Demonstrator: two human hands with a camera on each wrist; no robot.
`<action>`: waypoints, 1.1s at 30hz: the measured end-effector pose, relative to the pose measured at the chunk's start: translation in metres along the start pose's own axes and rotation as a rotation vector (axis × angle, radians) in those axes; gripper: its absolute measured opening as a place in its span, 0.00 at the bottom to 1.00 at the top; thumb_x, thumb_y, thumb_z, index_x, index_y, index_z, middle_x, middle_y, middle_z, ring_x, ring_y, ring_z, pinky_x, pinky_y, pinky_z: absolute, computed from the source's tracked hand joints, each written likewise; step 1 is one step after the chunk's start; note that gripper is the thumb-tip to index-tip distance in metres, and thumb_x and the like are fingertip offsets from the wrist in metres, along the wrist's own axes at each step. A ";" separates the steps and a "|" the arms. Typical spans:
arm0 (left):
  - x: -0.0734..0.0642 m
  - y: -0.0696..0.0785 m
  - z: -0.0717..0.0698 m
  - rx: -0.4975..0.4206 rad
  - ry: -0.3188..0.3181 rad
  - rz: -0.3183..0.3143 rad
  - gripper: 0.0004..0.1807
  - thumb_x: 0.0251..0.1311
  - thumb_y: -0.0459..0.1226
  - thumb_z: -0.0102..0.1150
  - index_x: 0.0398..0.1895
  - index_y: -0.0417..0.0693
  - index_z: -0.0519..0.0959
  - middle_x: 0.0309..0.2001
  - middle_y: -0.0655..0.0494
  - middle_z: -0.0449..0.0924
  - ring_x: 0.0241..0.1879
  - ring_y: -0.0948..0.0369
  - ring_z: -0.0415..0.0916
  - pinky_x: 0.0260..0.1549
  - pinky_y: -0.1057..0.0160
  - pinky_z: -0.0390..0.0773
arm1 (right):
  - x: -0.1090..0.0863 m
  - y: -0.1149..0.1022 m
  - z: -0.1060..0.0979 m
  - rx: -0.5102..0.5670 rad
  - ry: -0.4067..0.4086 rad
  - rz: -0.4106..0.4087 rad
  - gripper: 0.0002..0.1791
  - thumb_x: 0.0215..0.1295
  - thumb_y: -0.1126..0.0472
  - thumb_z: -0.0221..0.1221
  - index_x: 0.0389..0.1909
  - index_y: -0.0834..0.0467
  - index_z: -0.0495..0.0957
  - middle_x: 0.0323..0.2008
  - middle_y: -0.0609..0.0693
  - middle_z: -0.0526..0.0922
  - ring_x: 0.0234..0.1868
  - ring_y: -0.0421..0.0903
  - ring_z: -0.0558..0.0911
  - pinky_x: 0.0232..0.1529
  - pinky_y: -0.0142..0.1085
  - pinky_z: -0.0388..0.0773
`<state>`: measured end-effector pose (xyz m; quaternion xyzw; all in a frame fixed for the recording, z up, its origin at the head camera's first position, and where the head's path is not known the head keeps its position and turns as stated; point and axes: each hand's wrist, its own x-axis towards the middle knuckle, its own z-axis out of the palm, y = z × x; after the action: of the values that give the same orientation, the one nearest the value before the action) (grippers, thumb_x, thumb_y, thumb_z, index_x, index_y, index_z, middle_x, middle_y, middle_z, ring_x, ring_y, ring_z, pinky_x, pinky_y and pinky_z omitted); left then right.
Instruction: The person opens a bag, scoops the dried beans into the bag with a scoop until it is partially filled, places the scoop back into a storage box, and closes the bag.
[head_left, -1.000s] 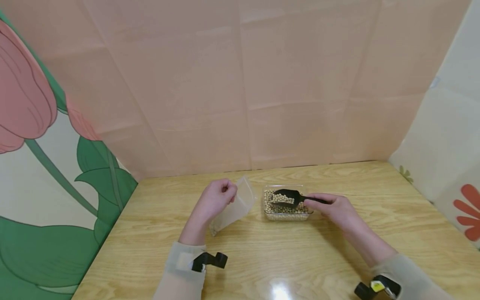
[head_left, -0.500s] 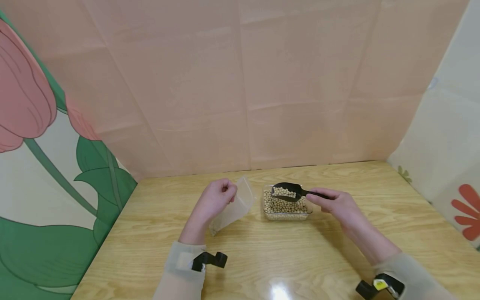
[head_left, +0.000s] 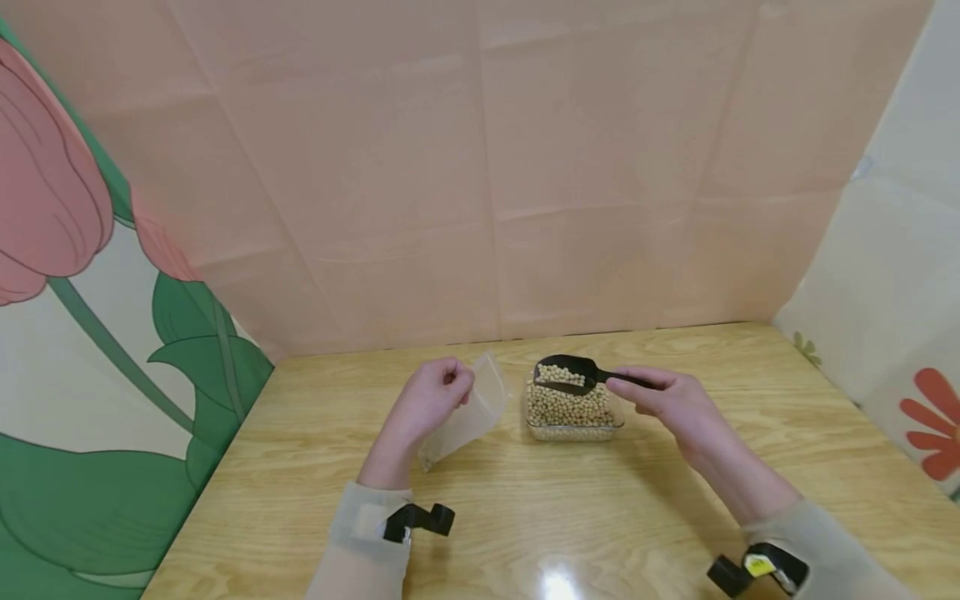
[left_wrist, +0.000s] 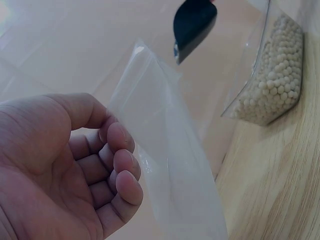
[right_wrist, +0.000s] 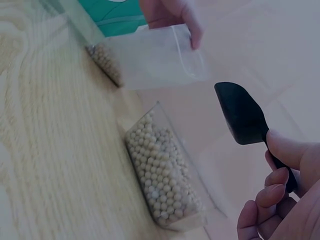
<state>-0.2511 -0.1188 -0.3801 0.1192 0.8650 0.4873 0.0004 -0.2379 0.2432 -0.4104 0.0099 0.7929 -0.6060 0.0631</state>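
My left hand pinches the top edge of a clear zip bag, which hangs upright with its mouth toward the right. In the right wrist view some pale beans lie at the bottom of the bag. My right hand grips the handle of a black scoop, thumb along it. Round beige beans fill part of the scoop, which is held above a clear rectangular container. That container is full of the same dried beans, likely soybeans by their look.
A wood-grain table carries the container and the bag. Behind it rises a pink cloth backdrop, with a tulip-printed sheet on the left and a white flowered sheet on the right. Both wrists wear small black cameras.
My right hand has lifted the loaded scoop out of the beans, up and slightly to the left. The left hand and the bag have stayed in place.
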 end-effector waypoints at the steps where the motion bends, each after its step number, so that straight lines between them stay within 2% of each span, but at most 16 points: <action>1: 0.000 0.000 0.000 -0.001 0.000 0.000 0.15 0.78 0.38 0.52 0.29 0.47 0.78 0.27 0.54 0.76 0.22 0.58 0.62 0.26 0.59 0.66 | 0.000 -0.002 0.001 0.006 -0.004 -0.002 0.41 0.71 0.39 0.73 0.76 0.58 0.79 0.80 0.58 0.70 0.75 0.60 0.73 0.76 0.62 0.64; 7: 0.001 0.000 0.000 0.000 0.005 -0.002 0.15 0.78 0.38 0.52 0.28 0.47 0.78 0.28 0.54 0.77 0.22 0.58 0.62 0.26 0.59 0.66 | 0.000 -0.012 0.008 0.037 -0.020 -0.017 0.39 0.71 0.40 0.73 0.75 0.59 0.79 0.80 0.57 0.70 0.75 0.60 0.72 0.76 0.62 0.63; 13: 0.003 -0.001 0.001 0.025 0.016 -0.014 0.15 0.77 0.37 0.53 0.28 0.48 0.78 0.28 0.54 0.77 0.24 0.58 0.65 0.27 0.59 0.67 | 0.000 -0.019 0.017 0.041 -0.025 -0.027 0.38 0.71 0.41 0.74 0.74 0.58 0.80 0.81 0.58 0.70 0.76 0.61 0.71 0.77 0.66 0.60; 21: 0.004 -0.001 0.002 0.033 0.025 -0.025 0.14 0.76 0.36 0.55 0.28 0.47 0.79 0.28 0.54 0.77 0.25 0.57 0.66 0.28 0.58 0.66 | 0.003 -0.023 0.028 0.035 -0.035 -0.047 0.38 0.69 0.39 0.74 0.72 0.56 0.82 0.79 0.55 0.72 0.76 0.57 0.70 0.72 0.56 0.66; 33: 0.002 0.000 0.000 0.023 0.023 -0.009 0.14 0.76 0.36 0.54 0.28 0.47 0.78 0.27 0.54 0.76 0.23 0.58 0.63 0.26 0.59 0.66 | 0.007 -0.032 0.041 0.000 -0.032 -0.055 0.40 0.64 0.38 0.78 0.71 0.55 0.83 0.79 0.54 0.73 0.82 0.62 0.65 0.80 0.68 0.52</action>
<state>-0.2536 -0.1188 -0.3798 0.1096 0.8711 0.4787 -0.0089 -0.2446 0.1950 -0.3911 -0.0216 0.7917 -0.6076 0.0594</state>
